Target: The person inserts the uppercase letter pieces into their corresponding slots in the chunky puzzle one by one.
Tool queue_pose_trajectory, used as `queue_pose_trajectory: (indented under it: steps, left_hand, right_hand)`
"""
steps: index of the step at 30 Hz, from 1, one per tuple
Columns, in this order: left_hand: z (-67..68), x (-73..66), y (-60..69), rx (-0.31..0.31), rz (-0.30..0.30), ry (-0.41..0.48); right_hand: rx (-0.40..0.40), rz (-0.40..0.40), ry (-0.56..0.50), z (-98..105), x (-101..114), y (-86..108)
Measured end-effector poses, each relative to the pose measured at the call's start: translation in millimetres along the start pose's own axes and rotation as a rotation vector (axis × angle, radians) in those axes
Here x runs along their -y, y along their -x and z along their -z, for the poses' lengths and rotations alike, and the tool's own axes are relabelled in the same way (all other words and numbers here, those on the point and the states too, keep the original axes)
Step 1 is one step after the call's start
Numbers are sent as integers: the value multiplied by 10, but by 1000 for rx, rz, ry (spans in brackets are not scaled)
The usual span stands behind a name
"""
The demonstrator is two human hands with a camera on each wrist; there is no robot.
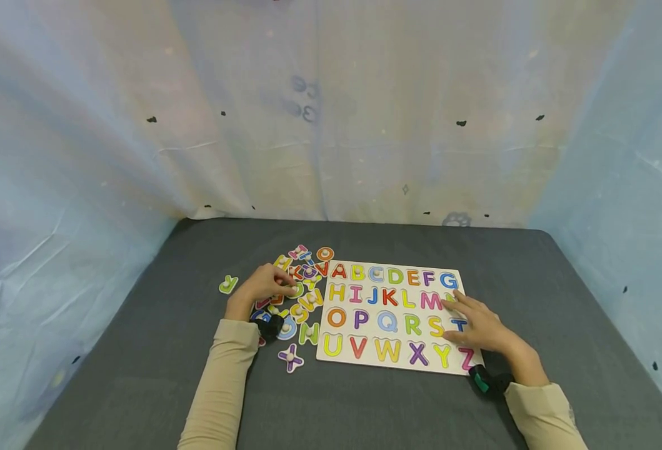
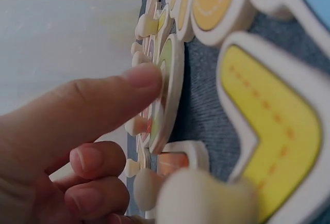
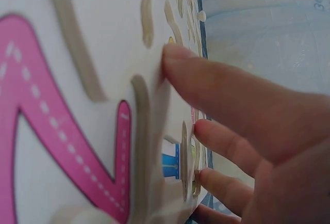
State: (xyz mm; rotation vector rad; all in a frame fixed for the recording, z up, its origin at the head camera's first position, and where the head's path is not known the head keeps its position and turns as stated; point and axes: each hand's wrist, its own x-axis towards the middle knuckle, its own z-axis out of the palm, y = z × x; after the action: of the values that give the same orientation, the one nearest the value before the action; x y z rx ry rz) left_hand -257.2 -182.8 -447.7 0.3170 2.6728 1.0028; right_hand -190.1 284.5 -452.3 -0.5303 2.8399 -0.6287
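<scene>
My left hand [image 1: 263, 284] is over a pile of letter pieces left of the board. It pinches a green curved piece [image 1: 297, 290]; in the left wrist view the thumb of this hand [image 2: 82, 110] reaches that green piece [image 2: 166, 92], other fingers curled. The knob and opposing fingertip are hidden. My right hand [image 1: 479, 324] rests with spread fingers on the right part of the white alphabet board [image 1: 376, 312], near M, S and T. From the right wrist, the hand [image 3: 247, 131] touches the board's surface [image 3: 103, 28] beside a blue letter [image 3: 170, 165].
Loose knobbed letters lie close to the board's left edge, including an orange O [image 1: 325, 254], a green N [image 1: 309, 333] and a purple X [image 1: 290, 358]. A green piece [image 1: 228, 285] lies apart at far left. Cloth walls surround the dark table [image 1: 364, 412].
</scene>
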Motion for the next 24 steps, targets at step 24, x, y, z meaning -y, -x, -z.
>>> queue_pose_trajectory:
  steps: [24]
  left_hand:
    - [42, -197, 0, -104, -97, 44]
  right_hand:
    - [13, -15, -8, 3, 7, 0]
